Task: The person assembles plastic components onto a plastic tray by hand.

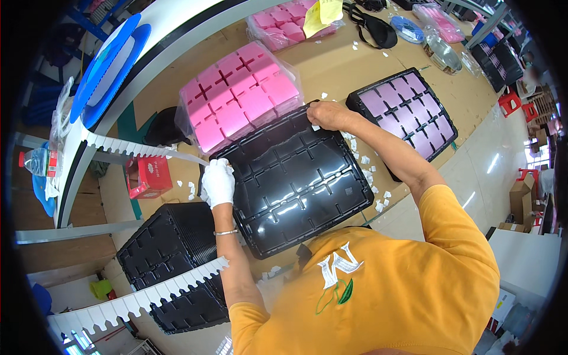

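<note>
The gloved left hand [218, 182] grips the black tray [293, 180] at its edge. The bare right hand [327, 115] pinches a small white sticker [315, 126] at the tray's far corner.

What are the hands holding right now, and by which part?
The gloved left hand grips the black tray at its left edge. The bare right hand pinches a small white piece at the tray's far edge.

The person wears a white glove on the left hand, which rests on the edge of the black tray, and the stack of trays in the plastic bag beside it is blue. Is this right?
Not quite. The head view shows the bagged stack of trays is pink, not blue. The rest holds: the gloved left hand rests on the edge of the black tray.
</note>
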A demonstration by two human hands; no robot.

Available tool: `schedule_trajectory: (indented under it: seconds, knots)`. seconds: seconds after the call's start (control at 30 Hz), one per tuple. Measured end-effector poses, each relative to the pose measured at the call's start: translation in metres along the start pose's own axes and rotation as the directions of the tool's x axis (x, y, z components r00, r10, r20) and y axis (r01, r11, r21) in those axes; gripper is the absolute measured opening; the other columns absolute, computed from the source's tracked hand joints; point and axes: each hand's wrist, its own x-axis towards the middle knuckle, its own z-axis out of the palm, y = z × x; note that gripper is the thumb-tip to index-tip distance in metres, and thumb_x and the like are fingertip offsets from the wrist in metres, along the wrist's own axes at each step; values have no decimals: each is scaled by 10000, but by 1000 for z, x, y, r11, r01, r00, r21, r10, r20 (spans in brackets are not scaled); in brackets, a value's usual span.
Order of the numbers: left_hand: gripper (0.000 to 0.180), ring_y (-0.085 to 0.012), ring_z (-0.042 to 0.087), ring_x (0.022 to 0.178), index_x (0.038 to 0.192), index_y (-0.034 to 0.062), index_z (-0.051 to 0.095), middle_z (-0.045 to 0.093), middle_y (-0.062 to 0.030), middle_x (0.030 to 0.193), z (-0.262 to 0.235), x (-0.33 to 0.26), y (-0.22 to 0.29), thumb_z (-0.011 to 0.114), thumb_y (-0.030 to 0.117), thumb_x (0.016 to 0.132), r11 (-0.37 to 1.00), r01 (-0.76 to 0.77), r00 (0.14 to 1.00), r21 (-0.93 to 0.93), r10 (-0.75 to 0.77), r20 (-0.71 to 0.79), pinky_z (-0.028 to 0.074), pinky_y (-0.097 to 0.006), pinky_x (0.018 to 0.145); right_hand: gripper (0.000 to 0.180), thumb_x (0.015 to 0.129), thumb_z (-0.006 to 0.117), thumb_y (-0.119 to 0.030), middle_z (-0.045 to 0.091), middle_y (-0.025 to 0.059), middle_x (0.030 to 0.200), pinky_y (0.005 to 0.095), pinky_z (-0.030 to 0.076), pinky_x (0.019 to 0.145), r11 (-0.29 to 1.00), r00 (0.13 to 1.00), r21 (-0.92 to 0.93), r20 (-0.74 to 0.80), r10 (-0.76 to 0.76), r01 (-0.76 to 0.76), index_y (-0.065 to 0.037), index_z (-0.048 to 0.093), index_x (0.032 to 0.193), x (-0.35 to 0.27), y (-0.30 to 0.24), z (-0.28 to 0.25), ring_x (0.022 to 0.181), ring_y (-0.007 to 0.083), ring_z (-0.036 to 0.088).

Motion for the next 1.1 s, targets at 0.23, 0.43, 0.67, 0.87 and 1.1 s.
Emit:
schedule_trajectory:
  seconds: [0.23,0.43,0.67,0.87,1.1]
  knots:
    - [77,-309,592,804,827,56,639,609,-126,822,3,1,-4,591,101,786,1000,-7,1000,-1,7,11,475,-402,738,145,743,668,-89,568,83,929,381,456,789,1000,996,7,88,-8,7,-82,586,863,1,-9,-10,939,284,578]
    - [84,-312,592,804,831,58,642,611,-124,821,2,2,-3,595,103,778,1000,-8,1000,-14,8,25,474,-406,736,150,734,616,-92,576,84,937,398,466,779,998,996,-8,60,-66,67,-124,596,879,1,-4,-9,939,289,584]
    - [97,-312,598,810,835,62,655,623,-127,827,1,1,-3,599,113,775,1000,-7,1000,-13,8,12,477,-408,735,142,741,656,-85,565,85,933,391,459,776,996,990,-83,143,-9,21,-78,586,865,5,-5,-11,923,289,584]
    - [96,-309,598,805,833,66,652,620,-123,824,2,2,-3,600,124,777,1000,-6,1000,2,6,8,479,-411,725,71,806,583,-122,563,113,884,407,466,757,997,999,-62,13,-37,38,-52,579,793,7,2,3,881,312,584]
    - [64,-296,599,771,788,89,646,614,-101,803,10,4,-3,612,136,760,991,-7,1000,135,10,-21,482,-410,693,48,776,562,-81,555,113,848,403,461,760,984,986,-151,-122,-117,98,-55,578,740,-3,0,8,868,298,583]
